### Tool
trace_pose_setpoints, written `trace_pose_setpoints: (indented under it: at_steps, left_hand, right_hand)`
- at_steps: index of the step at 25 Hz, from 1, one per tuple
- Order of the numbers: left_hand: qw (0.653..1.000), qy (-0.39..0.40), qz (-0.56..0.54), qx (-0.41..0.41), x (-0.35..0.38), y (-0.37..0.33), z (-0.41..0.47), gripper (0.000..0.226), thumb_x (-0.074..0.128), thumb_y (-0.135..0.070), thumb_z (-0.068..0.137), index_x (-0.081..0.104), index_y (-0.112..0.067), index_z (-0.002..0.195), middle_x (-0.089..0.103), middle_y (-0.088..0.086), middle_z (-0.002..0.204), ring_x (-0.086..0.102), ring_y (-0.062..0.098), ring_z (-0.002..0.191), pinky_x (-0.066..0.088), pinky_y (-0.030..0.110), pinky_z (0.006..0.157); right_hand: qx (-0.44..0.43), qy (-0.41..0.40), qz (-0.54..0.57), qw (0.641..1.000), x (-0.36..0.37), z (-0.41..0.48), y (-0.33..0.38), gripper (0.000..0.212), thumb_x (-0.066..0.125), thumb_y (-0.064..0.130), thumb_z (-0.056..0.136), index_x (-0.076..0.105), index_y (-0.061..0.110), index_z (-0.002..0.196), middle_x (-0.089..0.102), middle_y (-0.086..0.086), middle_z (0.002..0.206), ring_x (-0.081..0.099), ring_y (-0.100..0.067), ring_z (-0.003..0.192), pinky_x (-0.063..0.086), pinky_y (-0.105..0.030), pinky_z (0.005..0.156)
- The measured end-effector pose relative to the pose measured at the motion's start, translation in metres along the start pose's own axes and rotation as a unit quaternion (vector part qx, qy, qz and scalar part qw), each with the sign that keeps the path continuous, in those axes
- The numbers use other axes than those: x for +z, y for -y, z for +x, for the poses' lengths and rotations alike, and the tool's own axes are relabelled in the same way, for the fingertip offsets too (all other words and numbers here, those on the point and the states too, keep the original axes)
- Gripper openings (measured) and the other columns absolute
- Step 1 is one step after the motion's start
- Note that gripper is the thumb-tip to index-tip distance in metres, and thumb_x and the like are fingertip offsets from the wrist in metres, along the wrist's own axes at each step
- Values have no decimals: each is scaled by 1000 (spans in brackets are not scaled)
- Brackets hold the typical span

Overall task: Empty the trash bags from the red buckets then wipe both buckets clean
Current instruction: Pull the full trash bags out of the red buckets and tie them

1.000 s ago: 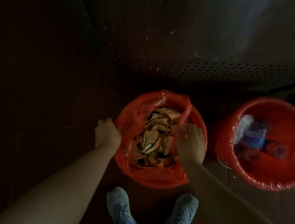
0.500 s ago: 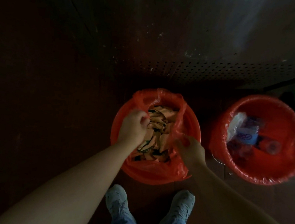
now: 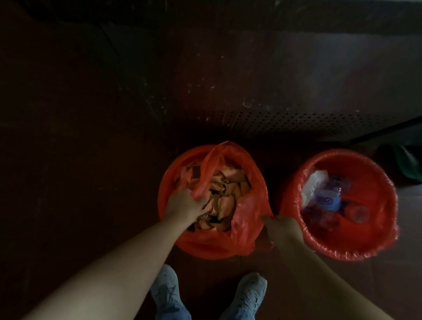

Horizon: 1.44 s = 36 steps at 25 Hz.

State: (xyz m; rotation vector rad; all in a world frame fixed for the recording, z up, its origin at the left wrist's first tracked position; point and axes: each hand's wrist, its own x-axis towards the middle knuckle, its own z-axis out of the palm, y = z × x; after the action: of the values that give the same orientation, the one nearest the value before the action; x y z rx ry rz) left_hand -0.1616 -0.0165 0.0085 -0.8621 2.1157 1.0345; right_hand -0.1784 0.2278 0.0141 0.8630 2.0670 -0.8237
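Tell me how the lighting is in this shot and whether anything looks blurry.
Head view: very dim, the floor at left nearly black. Head view: the near trash bag and the right bucket are brightest, with small glints on its liner. Head view: left hand and right hand look soft.
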Motion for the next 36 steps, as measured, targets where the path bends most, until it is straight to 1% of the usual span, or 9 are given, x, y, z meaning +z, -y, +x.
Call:
trace_pose_setpoints:
  at_steps: [2,7,12,17,22,24,26,31,36]
  left_hand:
    - [999,-17,-41,0,-16,-16,-4,25,61,-44,95,68,-25,109,64,-9,99,63,9,81,42,18,61]
    - [976,92,-194,-33,-40,-42,-26,14,71,-21,87,67,-20,101,72,3,97,68,17,84,53,33,81]
    - [941,80,-319,-86,-51,-62,-57,7,66,-26,91,66,-19,92,58,-2,64,50,12,51,43,28,60]
    - [950,129,-282,-16,-64,-69,-91,23,49,-3,90,70,-14,89,68,2,75,65,7,60,50,20,54]
    - [958,152,-244,-4,-70,-54,-99,28,51,5,97,69,-9,113,70,18,103,67,26,92,57,34,81]
    - [954,178,-240,-1,-66,-48,-99,24,58,1,96,69,-7,116,70,22,105,67,29,94,55,38,87]
    - [945,211,-250,10,-62,-43,-100,15,64,-5,95,72,-4,107,72,21,95,68,26,86,54,34,81]
    - [933,236,-270,0,-62,-35,-101,12,75,-19,88,74,-9,95,69,8,79,67,18,76,57,29,74]
    - [941,215,-261,7,-65,-38,-98,16,77,-22,87,76,-11,98,75,12,89,72,22,79,58,36,83]
  right_hand:
    - [-7,-8,60,998,-7,-9,12,31,66,30,89,64,11,64,63,-2,51,62,-20,48,46,-25,50]
    - [-57,46,242,967,-21,-40,46,25,63,25,84,66,13,62,61,-5,56,58,-20,54,50,-37,65]
    - [-75,85,280,953,-32,-68,67,17,56,7,84,71,6,75,69,-9,66,63,-17,57,48,-29,58]
    - [-156,164,241,944,-37,-100,64,33,41,-11,92,72,1,96,71,-29,90,67,-21,71,54,-31,69]
    - [-230,188,143,944,-23,-106,61,44,51,-9,93,73,20,117,75,-16,101,73,-34,93,58,-44,92]
    - [-254,207,118,937,-16,-107,62,43,56,-3,94,74,32,111,77,-8,95,75,-27,90,61,-41,88]
    - [-290,230,89,925,-9,-110,64,40,61,2,93,73,39,102,78,0,90,76,-18,83,62,-31,79]
    - [-321,279,21,905,-1,-111,69,50,58,-5,93,61,39,116,75,6,83,75,-14,73,58,-23,61]
    - [-347,291,-41,891,9,-108,77,44,54,-7,92,65,30,112,76,-8,87,71,-15,68,55,-25,59]
